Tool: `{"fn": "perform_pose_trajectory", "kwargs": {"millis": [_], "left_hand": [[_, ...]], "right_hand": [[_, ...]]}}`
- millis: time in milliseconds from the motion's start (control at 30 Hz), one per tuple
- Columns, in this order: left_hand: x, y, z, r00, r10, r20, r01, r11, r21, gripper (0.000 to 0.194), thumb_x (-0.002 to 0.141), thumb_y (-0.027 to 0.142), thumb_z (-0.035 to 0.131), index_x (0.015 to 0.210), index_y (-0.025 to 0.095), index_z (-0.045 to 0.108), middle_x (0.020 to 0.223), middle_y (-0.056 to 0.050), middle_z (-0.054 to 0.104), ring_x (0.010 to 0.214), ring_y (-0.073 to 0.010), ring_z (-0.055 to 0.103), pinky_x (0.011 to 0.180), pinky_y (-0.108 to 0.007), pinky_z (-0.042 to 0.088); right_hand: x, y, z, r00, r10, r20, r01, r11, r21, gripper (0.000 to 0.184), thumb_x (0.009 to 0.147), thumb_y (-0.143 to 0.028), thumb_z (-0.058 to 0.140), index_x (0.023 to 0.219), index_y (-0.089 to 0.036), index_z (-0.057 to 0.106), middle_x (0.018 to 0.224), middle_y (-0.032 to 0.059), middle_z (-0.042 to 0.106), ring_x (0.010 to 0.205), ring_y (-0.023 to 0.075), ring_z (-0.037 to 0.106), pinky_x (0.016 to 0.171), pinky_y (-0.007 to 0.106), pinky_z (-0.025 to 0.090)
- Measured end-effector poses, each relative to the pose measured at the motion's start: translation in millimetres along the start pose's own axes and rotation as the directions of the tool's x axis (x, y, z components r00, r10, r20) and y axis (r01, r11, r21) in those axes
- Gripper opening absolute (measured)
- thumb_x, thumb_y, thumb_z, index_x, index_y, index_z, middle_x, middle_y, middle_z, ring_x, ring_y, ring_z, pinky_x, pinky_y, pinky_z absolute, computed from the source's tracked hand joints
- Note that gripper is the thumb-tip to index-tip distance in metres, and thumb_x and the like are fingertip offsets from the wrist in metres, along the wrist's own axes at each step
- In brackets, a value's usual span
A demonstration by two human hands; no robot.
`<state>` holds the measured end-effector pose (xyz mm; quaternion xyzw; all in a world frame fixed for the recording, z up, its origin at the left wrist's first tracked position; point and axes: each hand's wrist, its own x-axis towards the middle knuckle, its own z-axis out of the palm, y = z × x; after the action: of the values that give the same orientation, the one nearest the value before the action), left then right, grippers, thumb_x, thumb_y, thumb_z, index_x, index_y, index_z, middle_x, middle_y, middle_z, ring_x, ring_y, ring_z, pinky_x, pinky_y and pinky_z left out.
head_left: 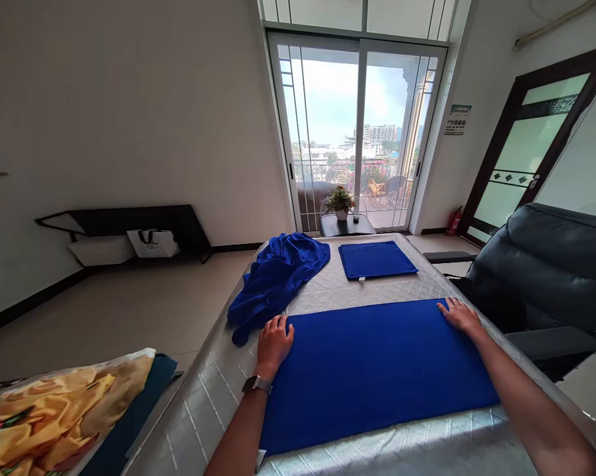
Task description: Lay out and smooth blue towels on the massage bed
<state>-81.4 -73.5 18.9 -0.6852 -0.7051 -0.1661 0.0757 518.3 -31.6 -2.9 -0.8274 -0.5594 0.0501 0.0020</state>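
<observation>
A blue cloth [377,370], folded into a long rectangle, lies flat across the white quilted mattress [203,390] in front of me. On its far left corner rests my left hand [275,342], palm down, fingers slightly bent and apart; a watch [257,383] is on that wrist. My right hand [460,315] lies at the far right corner with its fingers spread on the fabric. Beyond the left hand is a crumpled blue cloth [283,277]. A smaller, neatly folded blue cloth [377,259] with a white tag sits farther back on the right.
A black armchair [560,271] stands close by the mattress on the right. At the lower left is yellow floral fabric [65,410]. Past the far end, a small table [347,226] holds a potted plant [341,203] before a sliding glass door [322,119].
</observation>
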Motion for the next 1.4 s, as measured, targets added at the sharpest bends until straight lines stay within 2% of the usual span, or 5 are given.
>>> {"fn": "perform_pose_trajectory", "kwargs": {"millis": [233,433,733,867,1400], "left_hand": [[-0.4,-1.3,2.1,1.000,0.007,-0.014,-0.007,1.000,-0.003,0.040,0.100,0.029,0.043,0.130,0.017,0.066,0.136,-0.013,0.065,0.124,-0.0295,0.058,0.103,-0.043,0.047],[0.4,-1.8,3.5,1.000,0.010,-0.022,-0.010,1.000,-0.003,0.040,0.100,0.030,0.043,0.131,0.016,0.065,0.136,-0.014,0.065,0.123,-0.0305,0.059,0.101,-0.044,0.049],[0.8,-1.9,2.9,1.000,0.014,-0.009,-0.014,1.000,0.026,0.041,0.100,0.030,0.044,0.132,0.016,0.064,0.137,-0.014,0.065,0.124,-0.0302,0.059,0.102,-0.044,0.048],[1.3,-2.8,3.5,1.000,0.022,-0.011,-0.022,0.999,0.038,0.040,0.101,0.031,0.043,0.131,0.016,0.065,0.136,-0.014,0.066,0.123,-0.0300,0.060,0.102,-0.044,0.048],[1.8,-1.7,6.6,1.000,0.017,-0.020,-0.016,0.999,0.036,0.041,0.100,0.031,0.045,0.132,0.015,0.065,0.136,-0.015,0.065,0.124,-0.0305,0.059,0.102,-0.044,0.049]], "right_hand": [[-15.3,-25.6,-14.1,0.990,-0.006,-0.140,0.007,1.000,0.008,0.063,0.102,-0.041,0.026,0.150,-0.011,0.051,0.155,0.0180,0.050,0.144,0.0321,0.044,0.118,0.050,0.030],[-50.8,-106.5,-2.3,0.935,-0.275,-0.223,0.289,0.957,0.030,0.055,0.105,-0.037,0.026,0.150,-0.020,0.052,0.156,0.0069,0.052,0.145,0.0203,0.044,0.120,0.035,0.030],[-158.5,-284.3,-1.1,0.566,-0.791,-0.232,0.821,0.516,0.244,0.067,0.107,-0.054,0.027,0.161,-0.015,0.036,0.166,0.0109,0.034,0.155,0.0240,0.028,0.127,0.042,0.023],[-182.2,-329.0,4.5,0.532,-0.819,-0.217,0.840,0.476,0.260,0.063,0.107,-0.053,0.028,0.159,-0.019,0.039,0.165,0.0094,0.038,0.153,0.0238,0.031,0.126,0.042,0.025],[-186.7,-340.3,13.1,0.561,-0.809,-0.176,0.814,0.499,0.297,0.065,0.107,-0.051,0.028,0.161,-0.016,0.035,0.168,0.0082,0.030,0.156,0.0211,0.022,0.129,0.041,0.013]]}}
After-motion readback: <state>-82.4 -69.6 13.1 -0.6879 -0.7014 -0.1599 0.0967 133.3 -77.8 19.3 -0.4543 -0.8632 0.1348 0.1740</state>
